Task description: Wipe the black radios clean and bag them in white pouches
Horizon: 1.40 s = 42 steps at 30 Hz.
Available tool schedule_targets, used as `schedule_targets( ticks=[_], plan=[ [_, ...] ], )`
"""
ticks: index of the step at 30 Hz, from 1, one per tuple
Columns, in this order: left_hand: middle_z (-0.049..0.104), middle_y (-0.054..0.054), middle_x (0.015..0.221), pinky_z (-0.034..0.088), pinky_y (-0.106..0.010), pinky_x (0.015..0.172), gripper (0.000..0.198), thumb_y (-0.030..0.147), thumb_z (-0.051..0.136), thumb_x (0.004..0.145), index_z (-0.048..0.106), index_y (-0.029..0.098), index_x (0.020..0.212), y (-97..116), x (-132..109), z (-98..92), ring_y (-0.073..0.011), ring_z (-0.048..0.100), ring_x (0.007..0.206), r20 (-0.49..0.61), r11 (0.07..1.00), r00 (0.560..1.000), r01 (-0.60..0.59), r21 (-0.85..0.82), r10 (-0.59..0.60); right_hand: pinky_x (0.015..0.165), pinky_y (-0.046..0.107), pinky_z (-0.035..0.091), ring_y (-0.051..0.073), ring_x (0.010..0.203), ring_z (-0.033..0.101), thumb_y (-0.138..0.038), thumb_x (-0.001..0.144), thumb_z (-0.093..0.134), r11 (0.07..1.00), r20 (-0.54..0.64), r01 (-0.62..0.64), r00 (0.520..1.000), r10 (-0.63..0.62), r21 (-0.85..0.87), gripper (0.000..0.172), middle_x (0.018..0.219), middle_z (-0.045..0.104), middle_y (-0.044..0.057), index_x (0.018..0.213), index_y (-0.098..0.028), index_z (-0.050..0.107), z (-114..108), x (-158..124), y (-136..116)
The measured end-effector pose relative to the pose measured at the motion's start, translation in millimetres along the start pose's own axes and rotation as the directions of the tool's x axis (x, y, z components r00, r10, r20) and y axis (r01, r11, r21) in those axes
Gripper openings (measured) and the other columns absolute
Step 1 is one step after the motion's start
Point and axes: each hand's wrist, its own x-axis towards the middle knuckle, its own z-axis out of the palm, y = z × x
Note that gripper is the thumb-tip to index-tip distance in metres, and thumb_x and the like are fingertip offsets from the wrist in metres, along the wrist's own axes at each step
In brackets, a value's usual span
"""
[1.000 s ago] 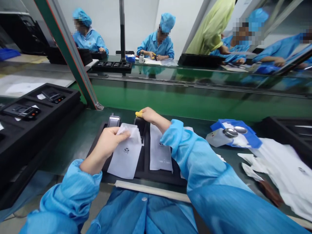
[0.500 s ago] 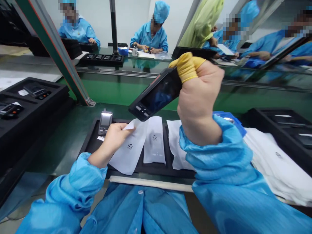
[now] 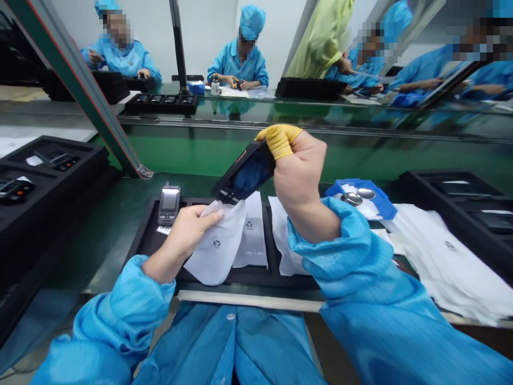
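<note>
Between the thumb and fingers of my left hand (image 3: pixel 196 224) is the upper edge of a white plastic bag (image 3: pixel 218 256) with a printed recycling mark. My right hand (image 3: pixel 298 168), with yellow finger cots, grips a black handheld radio (image 3: pixel 250 174) with a screen. The radio is tilted, its lower end at the bag's mouth; whether it is inside the mouth I cannot tell. Another radio (image 3: pixel 169 203) stands in the far left of the black foam tray (image 3: pixel 138 240) below my hands. A bagged device (image 3: pixel 252 230) and a further white bag (image 3: pixel 282 235) lie in that tray.
At right are a stack of white bags (image 3: pixel 452 256) and a blue bin (image 3: pixel 377 206) with round metal pieces. Black foam trays of devices stand at the left (image 3: pixel 52 184) and right (image 3: pixel 460 187). A slanted post (image 3: pixel 92 101) rises at left. Co-workers sit across the bench.
My right hand has brought the radio down and left, so its lower end meets the bag's mouth. My left hand still holds the bag, whose top has opened wider.
</note>
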Motion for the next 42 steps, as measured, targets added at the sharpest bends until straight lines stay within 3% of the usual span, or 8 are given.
schedule_targets(
  ticks=[7, 15, 23, 30, 36, 42],
  plan=[
    [0.047, 0.004, 0.047, 0.030, -0.022, 0.046, 0.055, 0.068, 0.074, 0.052, 0.055, 0.016, 0.048, -11.1, 5.6, 4.4, -0.0079, 0.039, 0.048, -0.061, 0.993, 0.991, -0.117, 0.023, 0.118, 0.077, 0.030, 0.054, 0.014, 0.077, 0.065, -0.047, 0.082, 0.061, 0.996, -0.002, 0.033, 0.999, -0.033, 0.079, 0.029, 0.074, 0.068, -0.002, 0.073, -0.021, 0.069, -3.1, 5.9, 6.3],
    [0.052, 0.002, 0.050, 0.035, -0.023, 0.048, 0.055, 0.070, 0.066, 0.063, 0.058, 0.016, 0.055, -13.3, 7.4, 4.8, -0.0107, 0.047, 0.049, -0.050, 0.981, 0.980, -0.192, 0.011, 0.192, 0.073, 0.029, 0.053, 0.013, 0.073, 0.064, -0.049, 0.081, 0.061, 0.999, 0.066, 0.033, 0.997, -0.035, 0.038, 0.031, 0.072, 0.067, -0.003, 0.073, -0.020, 0.068, -6.2, 4.5, 6.4],
    [0.052, 0.001, 0.049, 0.035, -0.024, 0.045, 0.051, 0.066, 0.065, 0.069, 0.057, 0.017, 0.056, -19.0, 8.3, 8.3, -0.0114, 0.047, 0.047, 0.036, 0.986, 0.985, -0.165, -0.015, 0.166, 0.078, 0.031, 0.053, 0.015, 0.081, 0.066, -0.045, 0.086, 0.057, 0.994, -0.016, 0.107, 0.994, -0.107, -0.006, 0.027, 0.076, 0.068, -0.002, 0.077, -0.023, 0.069, -9.2, 8.4, 5.0],
    [0.055, 0.001, 0.051, 0.036, -0.024, 0.047, 0.052, 0.067, 0.063, 0.070, 0.059, 0.017, 0.057, -14.2, 10.5, 7.9, -0.0101, 0.047, 0.048, -0.006, 0.974, 0.975, -0.222, -0.048, 0.222, 0.077, 0.031, 0.054, 0.015, 0.082, 0.067, -0.044, 0.086, 0.057, 0.993, 0.004, 0.104, 0.995, -0.103, -0.050, 0.026, 0.076, 0.069, -0.001, 0.075, -0.024, 0.069, -19.4, 1.8, 3.8],
    [0.054, 0.002, 0.050, 0.035, -0.024, 0.047, 0.050, 0.065, 0.067, 0.067, 0.062, 0.017, 0.057, -9.5, 6.1, 7.7, -0.0102, 0.046, 0.048, 0.082, 0.977, 0.977, -0.201, 0.077, 0.195, 0.080, 0.032, 0.054, 0.016, 0.084, 0.066, -0.048, 0.085, 0.057, 0.995, 0.018, 0.078, 0.997, -0.077, -0.056, 0.027, 0.079, 0.069, -0.001, 0.077, -0.024, 0.069, -13.3, -3.9, 0.8],
    [0.063, 0.000, 0.061, 0.041, -0.025, 0.053, 0.048, 0.063, 0.071, 0.063, 0.069, 0.016, 0.071, -10.1, 9.0, 9.4, -0.0127, 0.054, 0.055, 0.122, 0.985, 0.978, -0.171, -0.012, 0.171, 0.076, 0.031, 0.054, 0.015, 0.078, 0.066, -0.048, 0.084, 0.058, 0.997, 0.070, 0.052, 0.996, -0.047, -0.062, 0.029, 0.077, 0.069, -0.001, 0.076, -0.022, 0.069, -12.7, -0.5, 0.6]
  ],
)
